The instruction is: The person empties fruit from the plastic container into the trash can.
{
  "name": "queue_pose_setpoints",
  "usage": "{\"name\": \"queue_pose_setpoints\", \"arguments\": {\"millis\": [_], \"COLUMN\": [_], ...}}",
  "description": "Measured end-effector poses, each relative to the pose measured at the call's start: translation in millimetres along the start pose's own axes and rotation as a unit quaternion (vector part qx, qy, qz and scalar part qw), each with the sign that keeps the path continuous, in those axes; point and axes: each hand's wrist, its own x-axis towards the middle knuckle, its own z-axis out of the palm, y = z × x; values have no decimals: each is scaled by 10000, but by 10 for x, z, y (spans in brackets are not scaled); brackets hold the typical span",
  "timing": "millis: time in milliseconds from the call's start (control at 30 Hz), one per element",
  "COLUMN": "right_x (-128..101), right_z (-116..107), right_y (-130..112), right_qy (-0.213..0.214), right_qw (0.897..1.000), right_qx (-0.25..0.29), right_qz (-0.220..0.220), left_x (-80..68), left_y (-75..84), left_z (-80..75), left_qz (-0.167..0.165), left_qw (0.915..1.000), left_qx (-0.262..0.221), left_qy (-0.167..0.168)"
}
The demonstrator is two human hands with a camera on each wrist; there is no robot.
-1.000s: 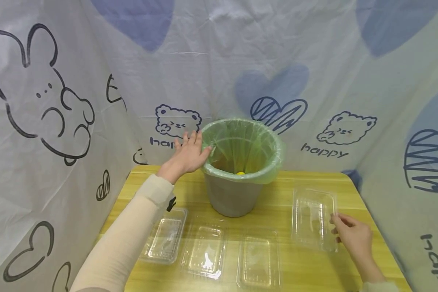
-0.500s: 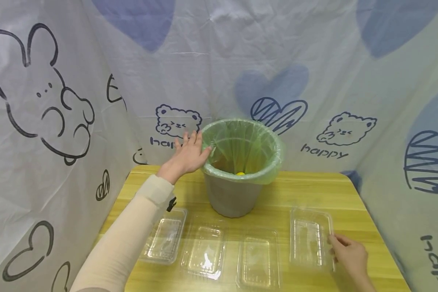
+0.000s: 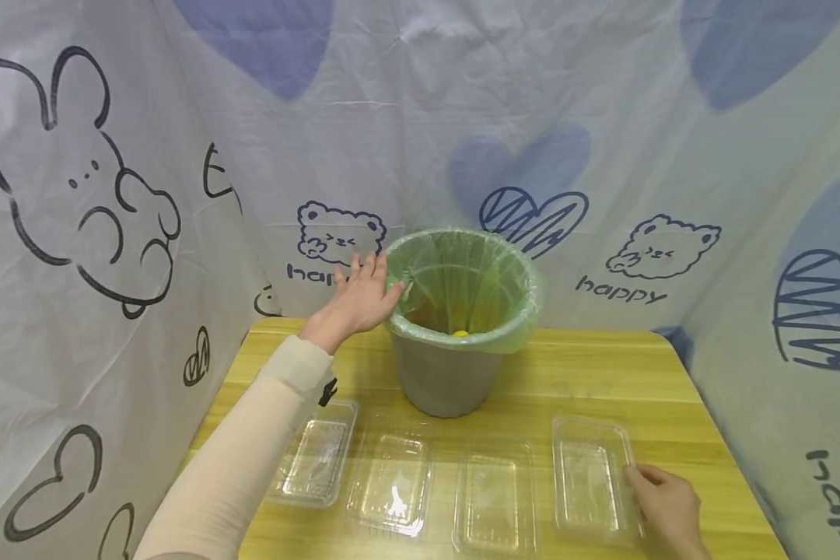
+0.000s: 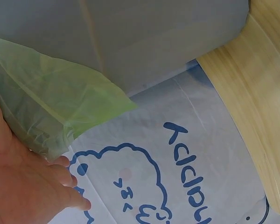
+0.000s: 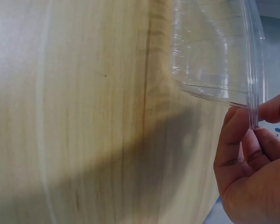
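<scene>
On the right side of the table, my right hand pinches the right rim of a clear plastic container. The right wrist view shows the thumb and fingers on either side of that rim; whether the container's base touches the table I cannot tell. My left hand rests with fingers spread against the left rim of a grey bin lined with a green plastic bag. In the left wrist view the liner's edge hangs beside the hand. Something small and yellow shows inside the bin.
Three more clear containers stand in a row along the table's front: a left one partly behind my left sleeve, a second and a third. Printed cloth walls enclose the wooden table at the back and sides.
My right hand has brought the clear container down and toward the front of the table, slightly left, alongside the others. The left hand and the bin have stayed put.
</scene>
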Motion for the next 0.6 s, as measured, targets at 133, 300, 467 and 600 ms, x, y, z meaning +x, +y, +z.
{"name": "queue_pose_setpoints", "arguments": {"millis": [133, 300, 467, 600], "right_x": [2, 29, 53, 57], "right_z": [-15, -6, -1, -25], "right_y": [8, 47, 66, 59], "right_qy": [-141, -182, -141, -235], "right_qw": [9998, 9995, 9992, 9984], "right_qx": [-70, -249, -376, -521], "right_qz": [82, 104, 32, -51], "left_x": [12, 10, 3, -6], "left_y": [-8, -10, -10, -13], "left_z": [7, -1, -5, 0], "left_qz": [10, 17, 5, -6], "left_qw": [10000, 10000, 10000, 9999], "left_qx": [27, 31, 12, -107], "left_qy": [-13, -23, -25, -9]}}
